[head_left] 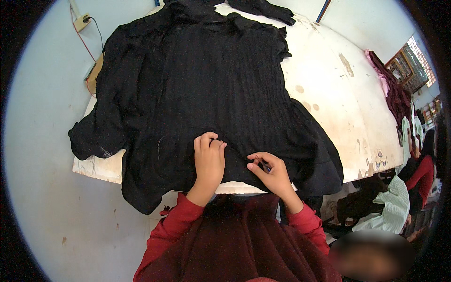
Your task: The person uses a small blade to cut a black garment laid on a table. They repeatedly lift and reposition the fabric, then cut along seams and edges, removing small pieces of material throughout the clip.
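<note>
A black pleated garment (211,84) lies spread over the pale table, its sleeves out to the sides and its lower edge toward me. My left hand (209,162) rests on it near that edge, fingers curled and closed on the cloth. To the right of it, my right hand (272,174) is closed, with thumb and forefinger nearly together over the fabric. A small dark object shows inside the right palm, mostly hidden by the fingers, so its kind is unclear. A pale loose thread lies on the garment left of my left hand.
The table's worn, stained white top (329,80) shows to the right. A wall socket (81,21) with a plugged cord is at the upper left. Dark red and pink cloths (394,94) hang at the far right. A pale green striped cloth (392,204) and another person are at the lower right.
</note>
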